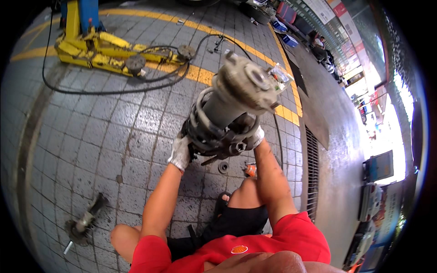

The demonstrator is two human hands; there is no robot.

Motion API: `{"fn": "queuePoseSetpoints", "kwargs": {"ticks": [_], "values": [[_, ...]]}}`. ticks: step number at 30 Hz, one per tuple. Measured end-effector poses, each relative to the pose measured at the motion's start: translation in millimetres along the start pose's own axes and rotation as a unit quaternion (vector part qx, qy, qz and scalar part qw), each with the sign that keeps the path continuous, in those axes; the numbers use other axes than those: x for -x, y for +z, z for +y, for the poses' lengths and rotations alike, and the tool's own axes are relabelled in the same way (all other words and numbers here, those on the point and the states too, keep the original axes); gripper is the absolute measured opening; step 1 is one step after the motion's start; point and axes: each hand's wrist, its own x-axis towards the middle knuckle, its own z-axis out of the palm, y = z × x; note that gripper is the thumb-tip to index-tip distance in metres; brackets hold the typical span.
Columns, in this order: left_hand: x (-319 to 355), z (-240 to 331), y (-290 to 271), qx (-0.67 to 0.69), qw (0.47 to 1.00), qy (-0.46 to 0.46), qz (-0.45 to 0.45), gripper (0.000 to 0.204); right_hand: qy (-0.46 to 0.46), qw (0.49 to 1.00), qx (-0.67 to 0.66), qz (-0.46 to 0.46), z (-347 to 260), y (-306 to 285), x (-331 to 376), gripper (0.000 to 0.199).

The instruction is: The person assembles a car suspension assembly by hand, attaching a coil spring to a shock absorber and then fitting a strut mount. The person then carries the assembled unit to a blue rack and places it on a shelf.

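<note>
In front of me I hold up a strut assembly (227,100), with a coil spring (197,119) around its grey tube and a worn mount at the upper end, tilted away to the upper right. My left hand (180,151), in a white knit glove, is closed on its left side near the lower end. On the other side, my gloved right hand (258,136) grips it too, its fingers mostly hidden behind the strut. Below it a dark ring (223,167) lies on the tiles beside an orange object (250,170) that is partly hidden by my leg.
A shock absorber (86,219) lies on the floor at lower left. Yellow lift arms (109,52) extend from a blue post (86,16), with a black hose (118,92) looped around them. A drain grate (312,164) runs along the right. Small metal parts (218,44) lie farther off.
</note>
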Motion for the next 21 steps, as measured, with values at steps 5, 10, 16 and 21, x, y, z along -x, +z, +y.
{"fn": "queuePoseSetpoints", "kwargs": {"ticks": [5, 10, 16, 21], "values": [[-8, 18, -8, 0.027, 0.998, -0.018, 0.062, 0.038, 0.154, 0.945, -0.287, 0.017, 9, 22, -12, 0.01], [15, 51, 22, -0.081, 0.984, -0.06, 0.147, 0.037, 0.23, 0.866, -0.434, 0.095, 6, 46, -4, 0.046], [-3, 29, -5, -0.009, 0.985, 0.036, 0.166, 0.043, 0.169, 0.934, -0.308, 0.067, -14, 36, -15, 0.07], [7, 30, 21, -0.052, 0.968, 0.072, 0.235, 0.045, 0.192, 0.881, -0.432, 0.031, -2, 37, -24, 0.084]]}}
